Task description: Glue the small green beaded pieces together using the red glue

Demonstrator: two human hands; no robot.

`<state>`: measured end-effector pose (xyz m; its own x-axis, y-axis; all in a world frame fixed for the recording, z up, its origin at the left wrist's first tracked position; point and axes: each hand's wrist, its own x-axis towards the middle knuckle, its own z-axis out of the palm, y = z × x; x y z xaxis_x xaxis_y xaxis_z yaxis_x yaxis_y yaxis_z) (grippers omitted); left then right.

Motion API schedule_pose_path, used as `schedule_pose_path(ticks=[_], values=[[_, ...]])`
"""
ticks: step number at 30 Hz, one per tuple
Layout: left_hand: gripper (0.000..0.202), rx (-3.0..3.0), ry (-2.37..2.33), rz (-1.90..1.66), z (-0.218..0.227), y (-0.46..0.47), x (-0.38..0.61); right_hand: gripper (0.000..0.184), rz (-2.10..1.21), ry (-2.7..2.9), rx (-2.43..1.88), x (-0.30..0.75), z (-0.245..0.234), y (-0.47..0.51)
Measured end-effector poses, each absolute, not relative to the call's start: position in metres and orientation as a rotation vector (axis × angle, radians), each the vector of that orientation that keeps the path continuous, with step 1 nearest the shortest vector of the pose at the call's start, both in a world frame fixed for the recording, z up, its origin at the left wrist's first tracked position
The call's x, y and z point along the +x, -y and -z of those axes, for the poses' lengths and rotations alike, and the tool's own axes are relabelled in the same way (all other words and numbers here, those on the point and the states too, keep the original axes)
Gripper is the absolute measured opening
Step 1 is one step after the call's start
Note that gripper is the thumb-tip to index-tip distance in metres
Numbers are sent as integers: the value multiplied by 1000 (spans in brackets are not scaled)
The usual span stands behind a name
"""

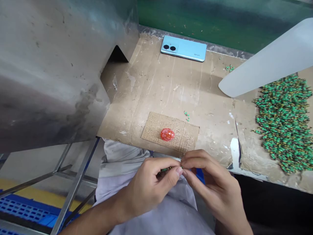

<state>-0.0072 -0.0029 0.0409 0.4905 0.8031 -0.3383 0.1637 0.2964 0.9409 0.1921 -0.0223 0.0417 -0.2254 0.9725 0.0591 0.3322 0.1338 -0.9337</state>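
My left hand (pixel 158 184) is curled closed, with some small green pieces (pixel 166 169) showing inside its fingers. Its thumb and index fingertips meet the fingertips of my right hand (pixel 210 182) just off the table's front edge. My right thumb and fingers are pinched together there, and a tiny green bit shows between the two hands. Just beyond them lies a cardboard piece (pixel 154 127) dotted with specks, bearing a shiny red, faceted, drop-shaped blob (pixel 167 134). A few loose green pieces (pixel 186 115) lie by the cardboard's far edge.
A large heap of small green pieces (pixel 285 124) covers the table's right side. Above it slants a white, smooth, rounded object (pixel 266 62). A light blue phone (pixel 188 49) lies at the back. A metal housing (pixel 61 71) stands on the left, above a metal frame (pixel 75 186).
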Motion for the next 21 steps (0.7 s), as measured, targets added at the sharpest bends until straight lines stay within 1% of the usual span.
schedule_pose_path(ticks=[6,9,12,18,21], values=[[33,1316,-1010,-522,-38,0,-13,21,-1116,1798,-1227,196,-43,22],[30,1435,-965,-551,-35,3,-10,17,-1107,1820,-1259,198,-43,23],[28,1545,-926,-587,-32,4,-6,12,-1022,1872,-1311,200,-41,25],[24,1681,-891,-664,-31,2,-2,16,-820,2001,-1223,205,-35,22],[24,1806,-903,-700,-31,-1,-2,13,-765,2007,-1208,202,-33,19]])
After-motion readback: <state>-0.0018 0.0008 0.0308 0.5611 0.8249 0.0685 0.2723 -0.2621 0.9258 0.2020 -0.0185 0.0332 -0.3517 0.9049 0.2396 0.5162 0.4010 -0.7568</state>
